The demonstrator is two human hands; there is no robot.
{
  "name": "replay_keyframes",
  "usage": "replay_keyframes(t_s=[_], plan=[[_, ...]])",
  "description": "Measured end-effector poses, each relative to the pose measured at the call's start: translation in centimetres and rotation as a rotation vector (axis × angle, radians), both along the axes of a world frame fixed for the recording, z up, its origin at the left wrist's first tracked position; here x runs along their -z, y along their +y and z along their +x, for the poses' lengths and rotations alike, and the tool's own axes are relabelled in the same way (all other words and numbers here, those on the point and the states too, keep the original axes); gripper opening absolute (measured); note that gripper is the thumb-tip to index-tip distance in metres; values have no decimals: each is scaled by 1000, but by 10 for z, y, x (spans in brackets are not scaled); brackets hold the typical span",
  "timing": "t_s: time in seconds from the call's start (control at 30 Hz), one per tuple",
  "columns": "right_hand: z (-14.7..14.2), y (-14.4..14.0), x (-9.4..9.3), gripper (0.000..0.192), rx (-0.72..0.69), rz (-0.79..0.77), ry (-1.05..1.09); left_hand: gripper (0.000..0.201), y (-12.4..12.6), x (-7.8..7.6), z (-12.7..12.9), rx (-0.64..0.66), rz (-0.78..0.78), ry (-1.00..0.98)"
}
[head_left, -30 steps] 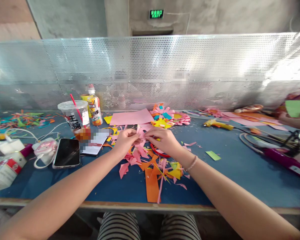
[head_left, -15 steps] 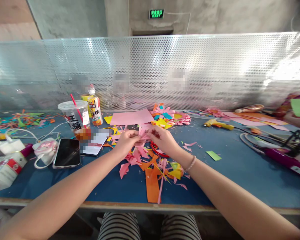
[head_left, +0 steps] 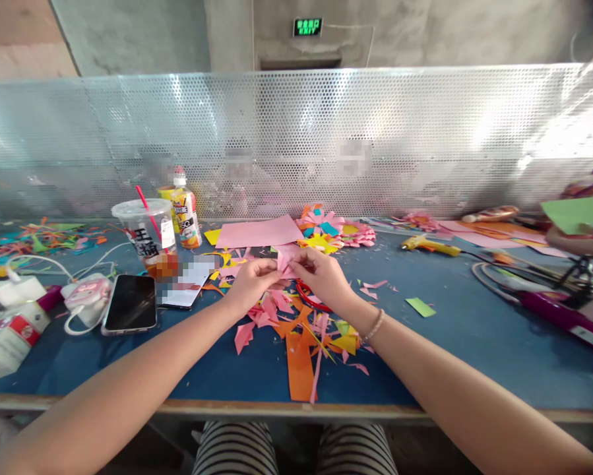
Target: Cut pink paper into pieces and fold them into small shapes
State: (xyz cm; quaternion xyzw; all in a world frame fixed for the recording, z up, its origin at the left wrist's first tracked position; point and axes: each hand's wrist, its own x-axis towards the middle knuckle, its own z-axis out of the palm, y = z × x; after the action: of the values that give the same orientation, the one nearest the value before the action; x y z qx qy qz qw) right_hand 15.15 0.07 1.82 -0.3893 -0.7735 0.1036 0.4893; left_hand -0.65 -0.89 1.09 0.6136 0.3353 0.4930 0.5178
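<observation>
Between my two hands is a small folded piece of pink paper (head_left: 286, 258). My left hand (head_left: 254, 278) pinches its left side with thumb and forefinger. On the other side my right hand (head_left: 320, 272) grips it with closed fingers. Beneath my wrists lie pink paper scraps (head_left: 269, 311), an orange paper strip (head_left: 301, 366) and yellow bits. Red-handled scissors, or a similar red loop (head_left: 312, 298), show partly under my right hand. Just beyond my hands lie a pink sheet (head_left: 259, 233) and layered paper flowers (head_left: 326, 227).
At left stand a drink cup (head_left: 145, 231), a bottle (head_left: 185, 214), a phone (head_left: 130, 302) and chargers. A yellow glue gun (head_left: 429, 246) and purple power strip (head_left: 563, 316) lie at right. Another person's hand (head_left: 586, 243) holds green paper (head_left: 580, 214). A perforated metal screen (head_left: 296, 138) borders the table's back.
The pink paper between my fingers has turned slightly and shows a broader face. At far right, the other person's green paper has moved left and tilted flatter.
</observation>
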Motion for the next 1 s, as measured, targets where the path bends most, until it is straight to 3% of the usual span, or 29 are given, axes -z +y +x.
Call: replay_keyframes(t_s=[0.33,0.7,1.0], plan=[[0,-1,1,7,22,60,24,16,-1,-3,0,3,10,47],[-1,1,0,8,-12,-22,77,17,8,7,-3,15,-40,-8],[-2,-1,0,9,-48,-92,140,16,5,3,-1,-8,-129,-74]])
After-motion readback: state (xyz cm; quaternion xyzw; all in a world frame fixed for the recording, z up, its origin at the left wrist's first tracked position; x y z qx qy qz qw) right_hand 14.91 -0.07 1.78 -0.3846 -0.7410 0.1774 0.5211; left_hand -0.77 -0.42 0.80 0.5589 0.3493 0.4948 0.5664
